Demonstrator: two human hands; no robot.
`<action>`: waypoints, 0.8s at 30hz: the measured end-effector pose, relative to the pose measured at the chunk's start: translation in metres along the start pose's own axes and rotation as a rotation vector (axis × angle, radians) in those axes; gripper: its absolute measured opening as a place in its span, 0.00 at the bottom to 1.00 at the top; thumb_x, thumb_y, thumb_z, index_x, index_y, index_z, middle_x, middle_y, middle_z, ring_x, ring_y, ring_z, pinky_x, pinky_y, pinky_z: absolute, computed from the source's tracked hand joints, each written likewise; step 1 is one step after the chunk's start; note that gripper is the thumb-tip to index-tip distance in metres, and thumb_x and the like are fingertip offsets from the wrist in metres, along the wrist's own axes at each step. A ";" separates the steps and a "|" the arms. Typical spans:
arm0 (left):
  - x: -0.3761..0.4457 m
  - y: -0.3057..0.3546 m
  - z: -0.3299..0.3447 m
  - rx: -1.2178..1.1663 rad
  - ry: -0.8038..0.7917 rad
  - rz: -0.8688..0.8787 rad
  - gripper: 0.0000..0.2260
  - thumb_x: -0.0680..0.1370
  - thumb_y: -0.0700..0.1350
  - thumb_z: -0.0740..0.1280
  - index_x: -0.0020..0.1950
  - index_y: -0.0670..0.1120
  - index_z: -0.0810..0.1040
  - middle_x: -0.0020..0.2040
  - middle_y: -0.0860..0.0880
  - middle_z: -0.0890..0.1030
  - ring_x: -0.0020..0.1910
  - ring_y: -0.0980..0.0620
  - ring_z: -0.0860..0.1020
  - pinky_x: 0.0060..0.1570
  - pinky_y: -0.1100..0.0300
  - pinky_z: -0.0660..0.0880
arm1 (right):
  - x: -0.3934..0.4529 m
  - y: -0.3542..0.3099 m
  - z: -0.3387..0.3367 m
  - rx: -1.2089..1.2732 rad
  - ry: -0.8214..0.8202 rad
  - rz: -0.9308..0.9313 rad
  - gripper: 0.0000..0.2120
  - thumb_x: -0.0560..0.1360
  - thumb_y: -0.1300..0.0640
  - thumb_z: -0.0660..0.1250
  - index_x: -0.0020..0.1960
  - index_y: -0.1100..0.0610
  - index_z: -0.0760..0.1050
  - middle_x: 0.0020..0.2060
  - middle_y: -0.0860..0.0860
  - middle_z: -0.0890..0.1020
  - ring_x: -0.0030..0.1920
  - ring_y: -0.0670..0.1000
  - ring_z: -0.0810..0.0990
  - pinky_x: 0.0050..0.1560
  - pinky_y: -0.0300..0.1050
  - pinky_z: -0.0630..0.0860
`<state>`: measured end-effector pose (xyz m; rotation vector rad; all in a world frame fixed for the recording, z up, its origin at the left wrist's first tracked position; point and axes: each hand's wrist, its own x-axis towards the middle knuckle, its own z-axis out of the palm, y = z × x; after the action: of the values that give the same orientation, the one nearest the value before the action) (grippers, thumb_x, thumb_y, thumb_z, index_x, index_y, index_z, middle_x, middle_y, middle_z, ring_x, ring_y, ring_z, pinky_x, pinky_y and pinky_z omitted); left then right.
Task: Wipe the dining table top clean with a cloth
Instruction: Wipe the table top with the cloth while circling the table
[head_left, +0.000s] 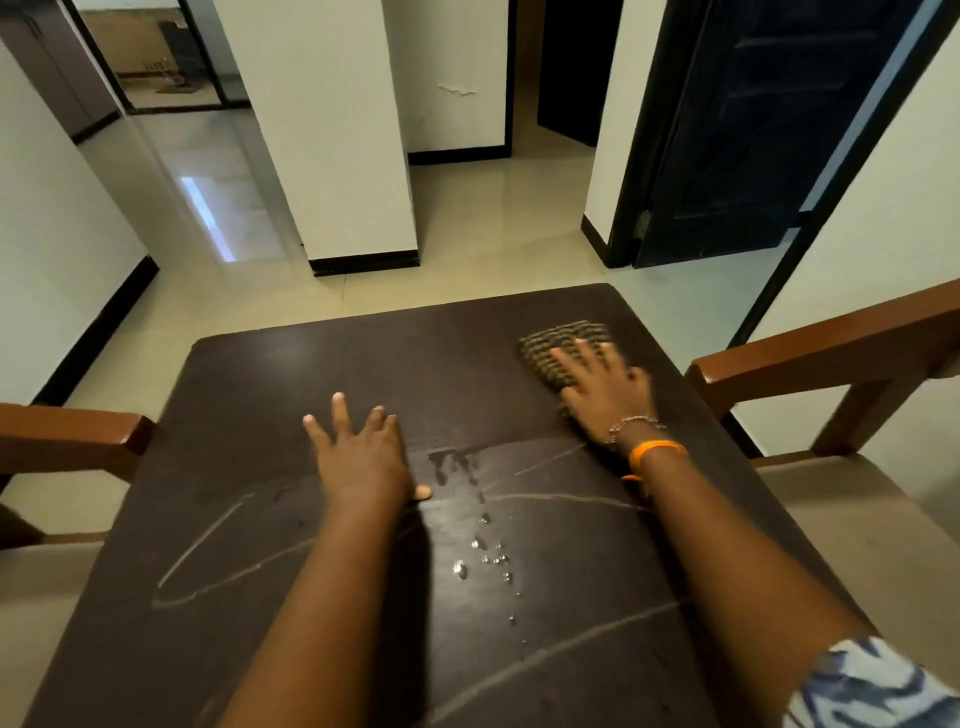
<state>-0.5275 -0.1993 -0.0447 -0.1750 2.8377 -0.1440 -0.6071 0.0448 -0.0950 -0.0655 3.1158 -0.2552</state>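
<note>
From the head view we see the dark tabletop (291, 374) with our right hand (605, 392) at two o'clock, fingers spread flat, pressing on the cloth (558, 345) near the far right corner. Our left hand (363, 452) lies flat at centre, fingers wide, holding nothing. Water drops (485, 551) sit toward six o'clock, between our forearms
</note>
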 end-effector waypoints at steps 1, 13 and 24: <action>-0.003 0.000 0.001 0.011 0.030 -0.003 0.41 0.71 0.63 0.65 0.77 0.48 0.49 0.78 0.50 0.46 0.74 0.38 0.35 0.69 0.35 0.38 | -0.001 0.008 -0.003 0.001 -0.018 0.091 0.25 0.79 0.48 0.52 0.75 0.41 0.50 0.77 0.47 0.51 0.76 0.54 0.47 0.71 0.60 0.52; -0.033 -0.157 0.048 -0.323 0.196 -0.168 0.27 0.81 0.49 0.55 0.76 0.45 0.47 0.78 0.47 0.48 0.76 0.43 0.42 0.70 0.38 0.38 | -0.033 -0.258 0.042 0.097 -0.059 -0.127 0.27 0.78 0.47 0.55 0.75 0.45 0.52 0.77 0.50 0.49 0.76 0.57 0.44 0.71 0.62 0.47; -0.046 -0.234 0.053 -0.350 -0.036 -0.213 0.17 0.79 0.48 0.59 0.68 0.48 0.68 0.73 0.48 0.66 0.76 0.44 0.51 0.70 0.35 0.43 | -0.020 -0.324 0.051 0.049 -0.123 -0.378 0.27 0.78 0.48 0.53 0.76 0.44 0.51 0.77 0.47 0.51 0.76 0.53 0.47 0.70 0.59 0.52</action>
<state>-0.4441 -0.4289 -0.0545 -0.5477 2.7793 0.3106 -0.5726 -0.2825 -0.0924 -0.6455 2.9485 -0.3165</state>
